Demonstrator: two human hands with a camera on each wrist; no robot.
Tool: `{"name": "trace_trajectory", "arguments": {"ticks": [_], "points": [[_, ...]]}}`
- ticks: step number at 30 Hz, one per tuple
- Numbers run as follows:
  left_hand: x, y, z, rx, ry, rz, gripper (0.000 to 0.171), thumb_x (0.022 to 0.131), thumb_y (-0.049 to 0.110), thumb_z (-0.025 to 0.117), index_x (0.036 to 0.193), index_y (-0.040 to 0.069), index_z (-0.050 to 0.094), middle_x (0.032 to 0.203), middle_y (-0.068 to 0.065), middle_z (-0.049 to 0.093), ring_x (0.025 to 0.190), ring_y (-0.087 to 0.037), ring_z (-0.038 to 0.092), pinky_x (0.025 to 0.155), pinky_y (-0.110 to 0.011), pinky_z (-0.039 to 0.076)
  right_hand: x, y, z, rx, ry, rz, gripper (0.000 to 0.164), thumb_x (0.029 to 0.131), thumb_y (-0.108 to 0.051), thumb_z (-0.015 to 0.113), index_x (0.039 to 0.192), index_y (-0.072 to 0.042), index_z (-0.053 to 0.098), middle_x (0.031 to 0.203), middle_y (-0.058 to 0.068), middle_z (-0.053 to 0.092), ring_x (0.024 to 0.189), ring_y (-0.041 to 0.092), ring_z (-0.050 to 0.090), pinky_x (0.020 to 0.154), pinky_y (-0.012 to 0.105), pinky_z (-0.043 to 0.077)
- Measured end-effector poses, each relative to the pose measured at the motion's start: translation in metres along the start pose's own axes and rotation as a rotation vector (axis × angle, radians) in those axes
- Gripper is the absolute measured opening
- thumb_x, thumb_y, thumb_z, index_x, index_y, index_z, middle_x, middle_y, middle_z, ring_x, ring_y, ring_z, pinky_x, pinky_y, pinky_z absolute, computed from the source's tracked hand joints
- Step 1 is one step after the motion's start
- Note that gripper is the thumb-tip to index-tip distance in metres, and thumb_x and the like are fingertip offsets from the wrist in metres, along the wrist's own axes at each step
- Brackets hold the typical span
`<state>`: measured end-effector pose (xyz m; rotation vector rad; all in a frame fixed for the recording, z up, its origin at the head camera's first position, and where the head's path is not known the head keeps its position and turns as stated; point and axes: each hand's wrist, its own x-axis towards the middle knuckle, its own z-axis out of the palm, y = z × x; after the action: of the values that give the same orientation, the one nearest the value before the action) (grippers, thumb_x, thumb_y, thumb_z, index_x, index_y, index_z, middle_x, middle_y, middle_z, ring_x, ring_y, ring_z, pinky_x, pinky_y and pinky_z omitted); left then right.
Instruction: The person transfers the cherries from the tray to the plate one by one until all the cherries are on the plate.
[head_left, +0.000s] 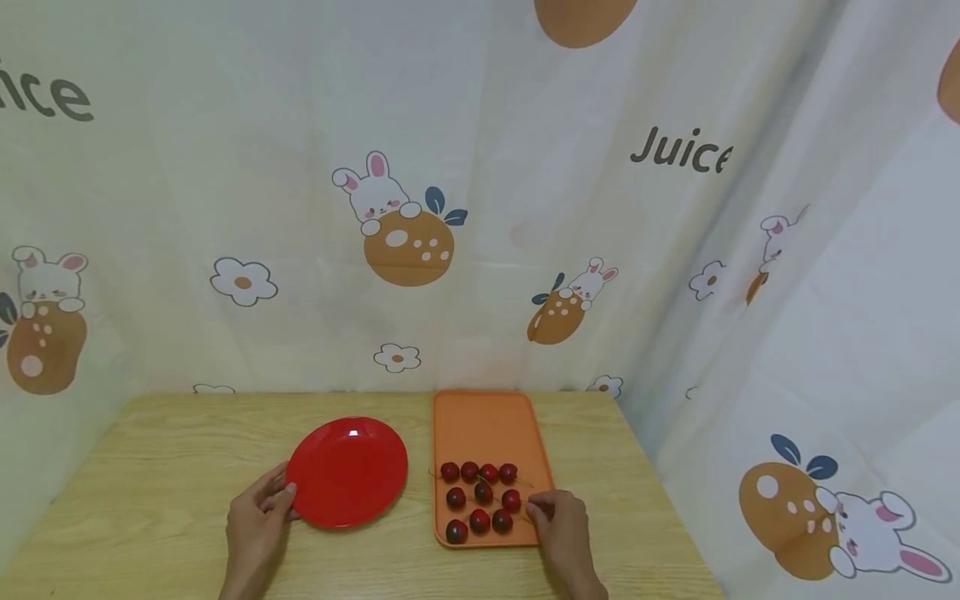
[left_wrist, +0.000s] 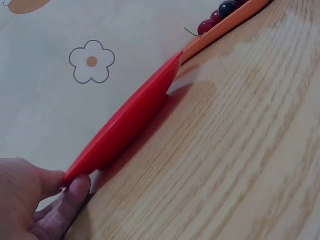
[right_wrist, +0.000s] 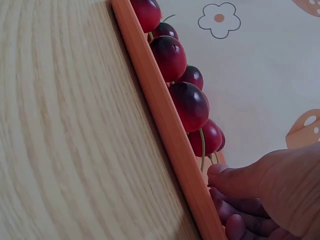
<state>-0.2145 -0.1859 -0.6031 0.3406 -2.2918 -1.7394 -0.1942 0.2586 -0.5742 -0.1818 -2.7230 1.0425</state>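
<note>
My left hand (head_left: 258,517) grips the left rim of a round red plate (head_left: 347,472), thumb on top and fingers beneath. In the left wrist view the plate (left_wrist: 125,122) is seen edge-on, low over the wood. Several dark red cherries with thin green stems lie in rows on an orange tray (head_left: 483,421). My right hand (head_left: 561,533) is at the tray's right edge, thumb and forefinger pinching the stem of a cherry (head_left: 511,500) at the right end of the middle row. In the right wrist view, the thumb (right_wrist: 235,175) meets the stem tip beside that cherry (right_wrist: 207,137).
Both plate and tray are on a light wood-grain table (head_left: 180,450), the plate left of the tray. A pale curtain (head_left: 300,192) printed with rabbits, flowers and lettering hangs behind the table and along its sides. The tray has a low raised rim.
</note>
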Motion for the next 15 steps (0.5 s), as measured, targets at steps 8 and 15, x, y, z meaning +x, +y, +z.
{"name": "trace_trajectory", "arguments": {"ticks": [8,15], "points": [[-0.001,-0.0005,0.0001,0.004,0.002,0.029,0.043,0.106,0.0,0.067,0.149,-0.002,0.063,0.136,-0.033,0.071,0.077,0.009,0.068,0.065,-0.02,0.065,-0.001,-0.0009,0.0027,-0.009,0.011,0.001,0.003,0.095,-0.002,0.082,0.096,-0.004,0.084,0.088,0.002,0.077,0.073,0.007,0.061,0.061,0.018,0.049],[-0.0009,0.001,0.0,0.027,0.0,0.015,0.044,0.107,0.001,0.067,0.15,-0.002,0.062,0.136,-0.033,0.071,0.076,0.008,0.068,0.065,-0.019,0.064,0.0012,-0.002,0.0048,-0.017,0.013,0.051,0.006,0.096,-0.001,0.08,0.096,-0.005,0.084,0.085,0.001,0.075,0.071,0.008,0.059,0.059,0.018,0.047]]}}
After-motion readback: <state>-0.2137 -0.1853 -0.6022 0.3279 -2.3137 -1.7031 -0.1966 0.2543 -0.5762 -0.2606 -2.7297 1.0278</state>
